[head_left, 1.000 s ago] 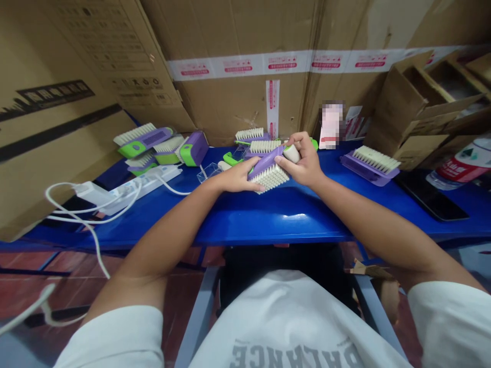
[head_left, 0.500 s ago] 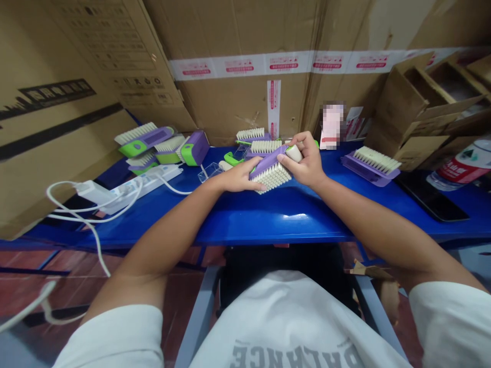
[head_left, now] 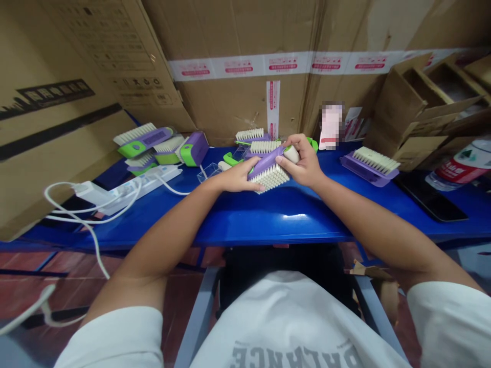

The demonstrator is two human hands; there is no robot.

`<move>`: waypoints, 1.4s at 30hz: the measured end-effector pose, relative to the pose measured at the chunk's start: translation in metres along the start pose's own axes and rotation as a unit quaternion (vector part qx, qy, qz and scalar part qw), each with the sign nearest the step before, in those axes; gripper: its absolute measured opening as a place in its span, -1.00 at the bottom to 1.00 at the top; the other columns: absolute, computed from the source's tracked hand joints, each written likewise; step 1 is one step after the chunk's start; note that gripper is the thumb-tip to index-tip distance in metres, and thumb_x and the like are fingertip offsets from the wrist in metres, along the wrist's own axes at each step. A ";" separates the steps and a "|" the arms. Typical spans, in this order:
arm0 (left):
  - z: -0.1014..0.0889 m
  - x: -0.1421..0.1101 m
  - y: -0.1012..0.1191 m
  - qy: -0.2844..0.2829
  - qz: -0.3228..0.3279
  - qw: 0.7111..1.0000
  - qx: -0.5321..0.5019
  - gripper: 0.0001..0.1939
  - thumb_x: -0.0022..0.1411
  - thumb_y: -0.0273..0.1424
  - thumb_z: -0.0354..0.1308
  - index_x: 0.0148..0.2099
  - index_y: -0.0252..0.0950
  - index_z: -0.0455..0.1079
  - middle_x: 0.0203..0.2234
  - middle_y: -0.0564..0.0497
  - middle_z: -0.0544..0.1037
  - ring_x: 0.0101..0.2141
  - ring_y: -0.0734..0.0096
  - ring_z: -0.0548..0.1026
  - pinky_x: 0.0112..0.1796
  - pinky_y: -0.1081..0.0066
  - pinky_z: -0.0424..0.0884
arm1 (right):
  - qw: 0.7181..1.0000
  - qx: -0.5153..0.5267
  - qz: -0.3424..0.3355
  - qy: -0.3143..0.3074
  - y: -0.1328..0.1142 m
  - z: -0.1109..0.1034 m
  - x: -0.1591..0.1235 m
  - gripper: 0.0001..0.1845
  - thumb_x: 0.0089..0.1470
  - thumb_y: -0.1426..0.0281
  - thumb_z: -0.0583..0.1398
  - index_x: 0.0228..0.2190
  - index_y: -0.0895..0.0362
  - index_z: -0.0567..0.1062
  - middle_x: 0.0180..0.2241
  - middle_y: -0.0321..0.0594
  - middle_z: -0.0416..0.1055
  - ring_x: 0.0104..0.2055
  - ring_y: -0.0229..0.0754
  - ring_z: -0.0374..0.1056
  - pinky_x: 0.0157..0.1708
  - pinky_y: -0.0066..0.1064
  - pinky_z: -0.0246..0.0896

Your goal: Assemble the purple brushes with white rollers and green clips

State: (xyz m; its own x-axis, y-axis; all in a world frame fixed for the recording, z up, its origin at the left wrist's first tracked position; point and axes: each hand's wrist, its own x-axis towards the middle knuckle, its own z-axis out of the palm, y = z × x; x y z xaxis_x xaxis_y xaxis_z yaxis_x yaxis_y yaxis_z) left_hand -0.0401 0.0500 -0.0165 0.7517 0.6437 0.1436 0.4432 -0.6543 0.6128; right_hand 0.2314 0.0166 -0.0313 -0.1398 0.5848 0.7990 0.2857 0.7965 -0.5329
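A scrub brush (head_left: pixel 269 178) with a purple body and off-white bristles is held over the blue table, its bristles facing down and toward me. My left hand (head_left: pixel 238 177) grips its left end, thumb on the purple body and fingers by the bristles. At the right end is a white rounded end piece (head_left: pixel 292 154) with a green edge. My right hand (head_left: pixel 308 162) is closed around that piece, thumb in front and fingers over the top. Whether the piece is fixed to the body I cannot tell. Behind the hands lies another purple brush (head_left: pixel 264 147), bristles up.
Several purple-and-green brushes (head_left: pixel 143 139) are piled at the left, beside a white power strip (head_left: pixel 134 190) with cables. At the right are a purple brush head (head_left: pixel 370 166), a black phone (head_left: pixel 433 197), a bottle (head_left: pixel 462 166) and cardboard boxes (head_left: pixel 414 112). Cardboard (head_left: pixel 230 97) walls the back.
My right hand has shifted slightly on the white end piece, and more of its green edge shows. The brush and my left hand stay in nearly the same place.
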 end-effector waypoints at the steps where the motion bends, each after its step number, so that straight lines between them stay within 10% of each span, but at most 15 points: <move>1: 0.000 0.000 0.000 0.000 -0.005 1.000 -0.001 0.10 0.08 0.18 0.53 0.48 -0.24 0.30 0.34 -0.28 0.58 0.30 -0.29 0.59 0.32 -0.12 0.54 | 1.000 -0.001 -0.002 -0.002 0.000 0.000 0.001 -0.50 0.30 -0.13 0.40 -0.01 -0.07 0.48 -0.08 -0.22 0.59 -0.08 0.01 0.53 0.09 0.00 0.50; 42: -0.007 -0.010 0.014 0.033 -0.034 0.975 0.218 0.05 0.23 0.10 0.49 0.59 -0.27 0.29 0.45 -0.36 0.57 0.37 -0.35 0.61 0.33 -0.02 0.52 | 0.981 0.005 0.085 -0.173 0.008 -0.020 0.009 -0.21 0.15 -0.33 0.45 0.02 0.09 0.78 -0.04 -0.06 0.80 -0.04 0.11 0.70 0.10 -0.05 0.57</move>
State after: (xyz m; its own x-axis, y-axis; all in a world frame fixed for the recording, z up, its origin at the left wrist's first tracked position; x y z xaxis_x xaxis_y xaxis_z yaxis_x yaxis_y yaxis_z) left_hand -0.0445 0.0369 -0.0041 0.6868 0.7062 0.1720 0.6674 -0.7065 0.2357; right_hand 0.2521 0.0252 -0.0232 -0.4051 0.7250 0.5571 0.3241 0.6836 -0.6540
